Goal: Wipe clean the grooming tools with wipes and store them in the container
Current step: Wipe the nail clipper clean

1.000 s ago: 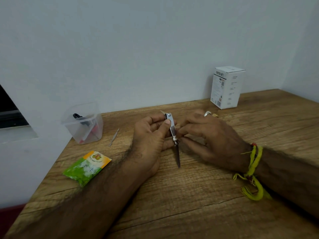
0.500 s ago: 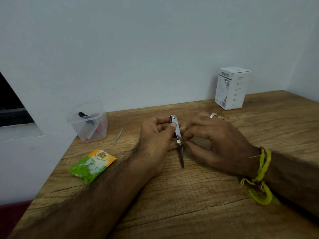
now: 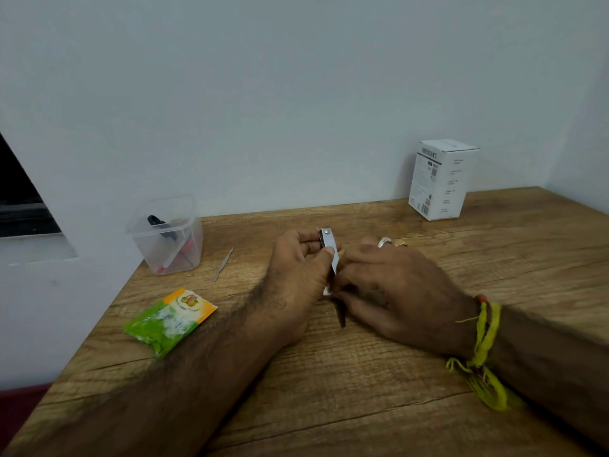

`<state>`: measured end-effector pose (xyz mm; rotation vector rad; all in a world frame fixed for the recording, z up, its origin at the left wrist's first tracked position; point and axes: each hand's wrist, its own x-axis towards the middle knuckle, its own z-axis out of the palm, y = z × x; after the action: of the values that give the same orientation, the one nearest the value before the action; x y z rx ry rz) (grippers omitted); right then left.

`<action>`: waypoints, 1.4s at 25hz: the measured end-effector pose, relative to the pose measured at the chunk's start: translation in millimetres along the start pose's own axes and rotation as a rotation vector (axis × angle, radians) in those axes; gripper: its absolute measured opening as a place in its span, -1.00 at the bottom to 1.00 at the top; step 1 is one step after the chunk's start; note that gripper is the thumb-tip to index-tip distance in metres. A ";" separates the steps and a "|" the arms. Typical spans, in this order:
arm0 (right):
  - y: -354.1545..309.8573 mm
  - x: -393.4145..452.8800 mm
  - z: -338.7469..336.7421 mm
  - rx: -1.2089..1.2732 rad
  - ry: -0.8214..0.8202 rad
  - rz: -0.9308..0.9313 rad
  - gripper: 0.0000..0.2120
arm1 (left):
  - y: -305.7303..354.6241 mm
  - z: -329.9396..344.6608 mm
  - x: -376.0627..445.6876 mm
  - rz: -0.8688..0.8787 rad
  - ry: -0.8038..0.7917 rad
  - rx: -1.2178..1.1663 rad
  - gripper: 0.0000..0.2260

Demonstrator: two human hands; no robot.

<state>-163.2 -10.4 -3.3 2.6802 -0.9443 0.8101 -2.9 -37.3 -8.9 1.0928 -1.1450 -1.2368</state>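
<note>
Both hands on small silver metal nail clipper (image 3: 329,250), mid wooden table (image 3: 362,390).
Left hand (image 3: 296,272) grips clipper body; right hand (image 3: 389,285) fingers pinch its lower end. Clear plastic container (image 3: 166,235) well apart, far left.

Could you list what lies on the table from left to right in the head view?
Green wipe sachet → clear container → small metal tool lying loose → left hand → nail clipper held in both hands → right hand → white box by the wall.
</note>
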 end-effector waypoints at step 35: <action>2.9 -1.8 -1.2 0.062 0.016 0.005 -0.95 | 4.4 -0.7 -2.1 -0.032 -0.017 -0.001 -0.76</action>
<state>-166.7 -11.2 -3.3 2.7207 -0.9380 0.8744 -1.7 -35.1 -4.8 1.1058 -1.1437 -1.2732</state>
